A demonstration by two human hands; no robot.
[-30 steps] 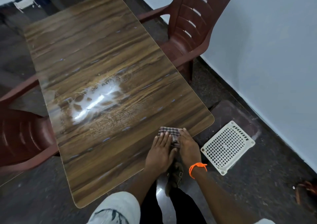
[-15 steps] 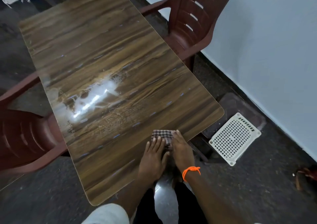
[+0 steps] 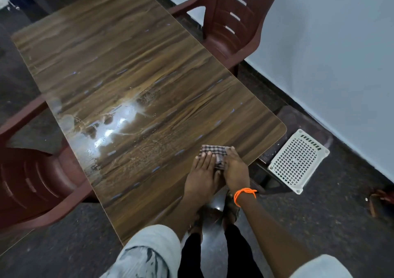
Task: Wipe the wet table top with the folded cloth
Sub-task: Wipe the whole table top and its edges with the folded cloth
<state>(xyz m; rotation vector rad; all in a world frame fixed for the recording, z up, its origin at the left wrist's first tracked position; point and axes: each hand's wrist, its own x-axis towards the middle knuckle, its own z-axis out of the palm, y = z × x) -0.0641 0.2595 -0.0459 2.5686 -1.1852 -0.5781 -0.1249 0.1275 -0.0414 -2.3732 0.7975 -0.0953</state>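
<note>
A folded checked cloth [image 3: 214, 154] lies on the wooden table top [image 3: 136, 69] in the lower right part of the frame, close to the table's near edge and not far from its rounded right corner. Both hands press down on it side by side. The left hand [image 3: 201, 176] lies flat with its fingers straight and together, fingertips on the cloth's left part. The right hand [image 3: 235, 168] covers the cloth's right side with fingers extended and slightly bent over its edge — whether the thumb tucks under the cloth cannot be told. An orange thread band [image 3: 244, 193] circles the right wrist.

To the left of the hands, toward the middle of the frame, a wet patch [image 3: 110, 128] shines on the table, with streaks and drops around it. From the cloth, open table surface runs up and to the left all the way to the far corners.

A dark red plastic chair [image 3: 232, 22] stands against the table's right edge at the top of the frame, and another chair [image 3: 34, 184] sits at the left edge, lower left. A white perforated plastic panel [image 3: 298, 160] lies on the dark floor just right of the table's near corner, below the pale wall [image 3: 330, 54].
</note>
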